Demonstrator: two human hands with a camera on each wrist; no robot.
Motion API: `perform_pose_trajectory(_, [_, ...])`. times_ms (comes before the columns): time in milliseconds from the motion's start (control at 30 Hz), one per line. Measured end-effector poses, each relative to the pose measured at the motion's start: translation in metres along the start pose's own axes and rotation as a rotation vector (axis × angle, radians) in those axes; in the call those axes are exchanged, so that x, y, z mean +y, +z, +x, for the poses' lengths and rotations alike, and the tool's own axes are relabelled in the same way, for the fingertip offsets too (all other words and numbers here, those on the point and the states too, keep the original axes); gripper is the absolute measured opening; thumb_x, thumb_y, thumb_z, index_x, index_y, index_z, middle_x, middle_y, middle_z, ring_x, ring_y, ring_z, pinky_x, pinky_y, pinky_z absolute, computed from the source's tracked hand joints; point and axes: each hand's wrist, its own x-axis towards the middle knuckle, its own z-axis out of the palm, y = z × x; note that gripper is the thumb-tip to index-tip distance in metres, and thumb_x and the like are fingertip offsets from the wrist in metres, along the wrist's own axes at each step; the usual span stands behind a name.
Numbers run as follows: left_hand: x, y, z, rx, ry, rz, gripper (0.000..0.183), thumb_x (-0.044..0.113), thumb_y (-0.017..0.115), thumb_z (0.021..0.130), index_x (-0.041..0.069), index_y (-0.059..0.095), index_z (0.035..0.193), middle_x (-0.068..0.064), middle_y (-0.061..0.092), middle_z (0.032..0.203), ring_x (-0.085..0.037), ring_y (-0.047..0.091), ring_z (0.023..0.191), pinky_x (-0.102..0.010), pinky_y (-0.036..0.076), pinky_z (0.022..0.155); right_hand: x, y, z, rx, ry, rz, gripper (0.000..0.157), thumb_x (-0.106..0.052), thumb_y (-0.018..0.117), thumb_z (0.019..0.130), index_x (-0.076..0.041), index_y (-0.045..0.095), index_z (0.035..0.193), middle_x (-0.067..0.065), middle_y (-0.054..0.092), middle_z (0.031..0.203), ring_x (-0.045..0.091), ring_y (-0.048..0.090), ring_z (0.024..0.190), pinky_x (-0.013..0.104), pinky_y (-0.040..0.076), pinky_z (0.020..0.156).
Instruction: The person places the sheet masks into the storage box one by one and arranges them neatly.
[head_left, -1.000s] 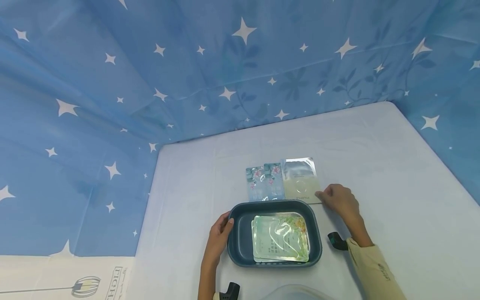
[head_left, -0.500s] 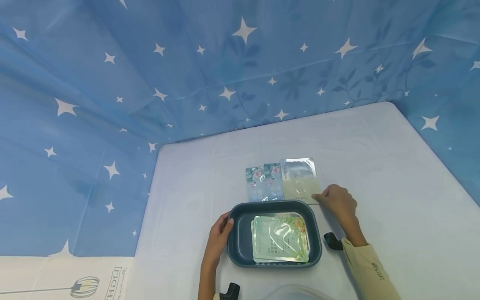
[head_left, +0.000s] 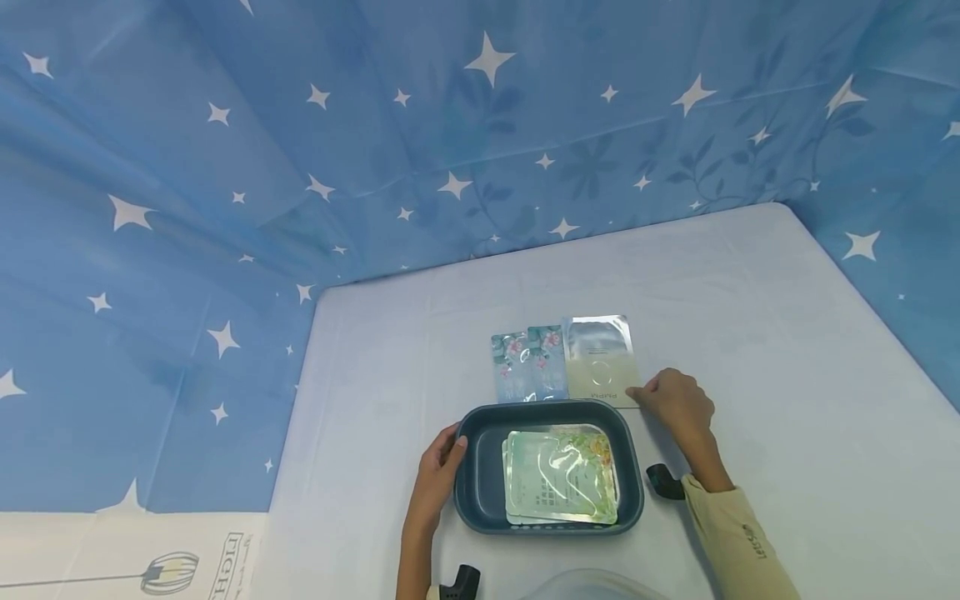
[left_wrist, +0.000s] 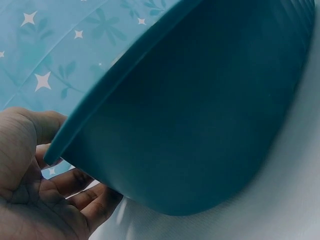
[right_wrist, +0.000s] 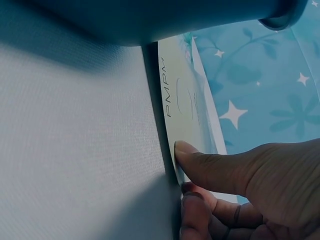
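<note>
A dark blue rectangular plastic basin (head_left: 474, 525) stands on the white-covered table, with green face mask packets (head_left: 558, 475) lying flat inside it. My left hand (head_left: 437, 473) grips the basin's left end, thumb over the rim and fingers against the outer wall (left_wrist: 190, 125). Just behind the basin lies a cream and silver face mask packet (head_left: 600, 362), lettered PMPM. Its near right corner is pinched by my right hand (head_left: 678, 404); in the right wrist view the thumb presses on top of the packet (right_wrist: 175, 105) and a fingertip sits at its lower edge.
Two light blue floral packets (head_left: 547, 362) overlap to the left of the cream one. A clear curved object (head_left: 592, 586) shows at the bottom edge. Blue star-patterned cloth (head_left: 450, 125) hangs around the table (head_left: 390, 350).
My right hand has shifted slightly left, farther onto the packet's corner. The left hand and the basin have stayed put.
</note>
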Motion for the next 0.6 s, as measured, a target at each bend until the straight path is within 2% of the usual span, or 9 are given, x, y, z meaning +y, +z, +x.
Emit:
perform_pose_trajectory(300, [-0.002,0.001,0.000,0.001,0.001,-0.013,0.045,0.034,0.054,0.100,0.007,0.053,0.137,-0.013,0.059,0.136,-0.032,0.054,0.129,-0.050,0.044,0.108,-0.005,0.002,-0.003,0.007,-0.004,0.017,0.035,-0.030,0.067,0.088,0.005,0.069,0.083,0.018,0.066,0.076,0.026,0.058,0.064,0.035,0.041,0.052])
perform_pose_trajectory(467, [0.000,0.001,0.000,0.001,-0.003,-0.006,0.046,0.036,0.055,0.100,0.007,0.054,0.136,-0.012,0.060,0.136,-0.031,0.055,0.128,-0.049,0.045,0.107,-0.006,0.007,-0.004,0.055,-0.017,-0.010,0.051,-0.040,0.069,0.086,0.009,0.061,0.097,0.024,0.066,0.085,0.031,0.060,0.067,0.038,0.041,0.053])
perform_pose_trajectory(600, [0.001,0.001,-0.001,0.001,-0.004,-0.009,0.046,0.037,0.055,0.100,0.008,0.054,0.136,-0.011,0.060,0.135,-0.030,0.055,0.128,-0.048,0.045,0.108,-0.010,0.011,-0.003,0.074,-0.002,-0.035,0.059,-0.045,0.073,0.083,0.009,0.053,0.094,0.021,0.059,0.073,0.030,0.055,0.061,0.037,0.039,0.049])
